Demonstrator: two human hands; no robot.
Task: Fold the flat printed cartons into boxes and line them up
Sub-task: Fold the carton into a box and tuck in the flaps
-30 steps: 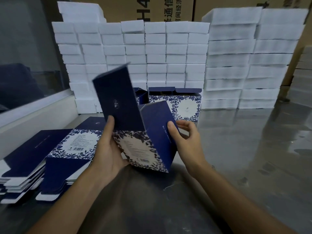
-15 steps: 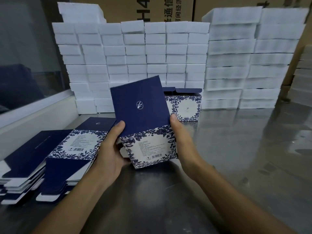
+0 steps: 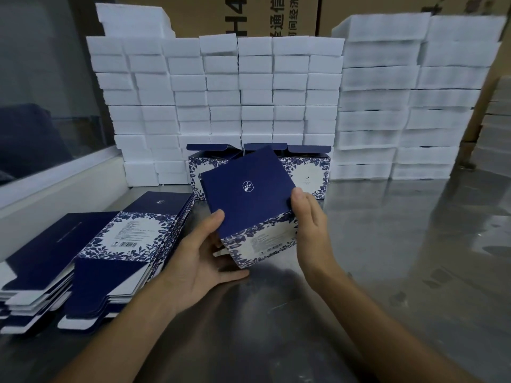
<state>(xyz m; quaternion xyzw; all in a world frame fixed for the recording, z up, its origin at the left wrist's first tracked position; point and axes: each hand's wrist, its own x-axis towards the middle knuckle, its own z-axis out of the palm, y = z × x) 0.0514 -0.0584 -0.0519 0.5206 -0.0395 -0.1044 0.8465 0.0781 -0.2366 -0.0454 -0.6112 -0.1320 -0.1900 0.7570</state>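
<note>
I hold a folded navy carton [image 3: 249,194] with a blue floral side and a small white logo, tilted, just above the steel table. My left hand [image 3: 201,261] cups its lower left corner, thumb on the navy face. My right hand [image 3: 309,225] grips its right edge, thumb on top. Two stacks of flat cartons [image 3: 116,244] lie at the left. A row of folded boxes [image 3: 312,172] stands behind, flaps up, partly hidden by the held carton.
The steel table [image 3: 387,272] stretches to the right and front. A wall of stacked white foam blocks [image 3: 249,92] runs along the back, with brown shipping boxes [image 3: 249,15] behind. A glass partition with a white ledge [image 3: 55,186] borders the left side.
The carton went from half-open with a flap raised to a closed box shape. Both hands turned it and tilted it to the left, lower over the table.
</note>
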